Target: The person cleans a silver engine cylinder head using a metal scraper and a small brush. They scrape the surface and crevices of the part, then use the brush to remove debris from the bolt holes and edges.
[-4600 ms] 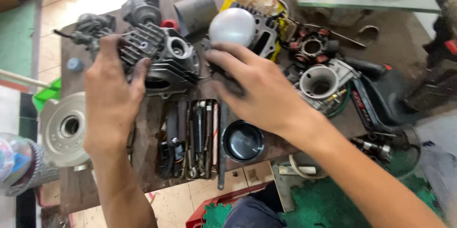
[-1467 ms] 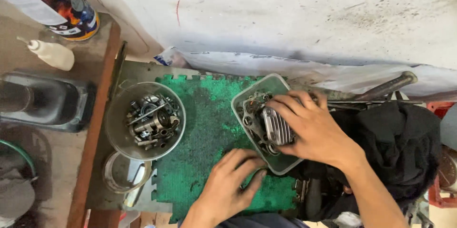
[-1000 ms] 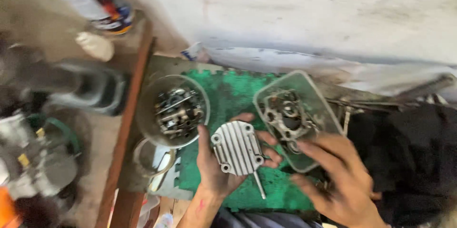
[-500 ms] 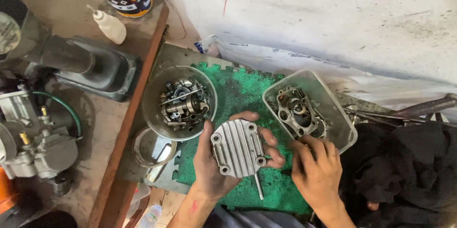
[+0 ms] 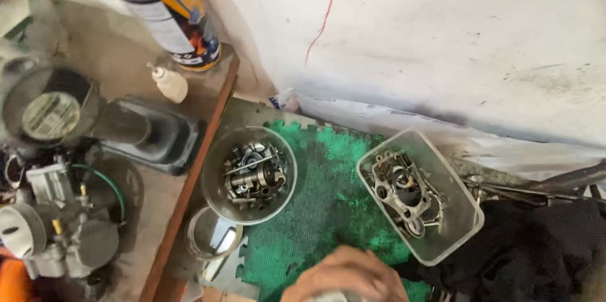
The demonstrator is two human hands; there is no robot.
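Flanking one hand (image 5: 344, 277): two parts tubs (image 5: 249, 176).

Soft, even daylight fills the scene; the white wall (image 5: 442, 30) at the far side is brightest, nearly washed out. Shadows are faint. The left edge and the near hand (image 5: 344, 277) are slightly blurred.

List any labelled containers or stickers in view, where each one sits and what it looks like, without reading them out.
Spray can: top left, by the wall; tall cylinder, orange and white with a blue band.
Squeeze bottle: just below the can; small, cream, pointed nozzle.
Round label: far left, on a dark round part; pale and greenish.
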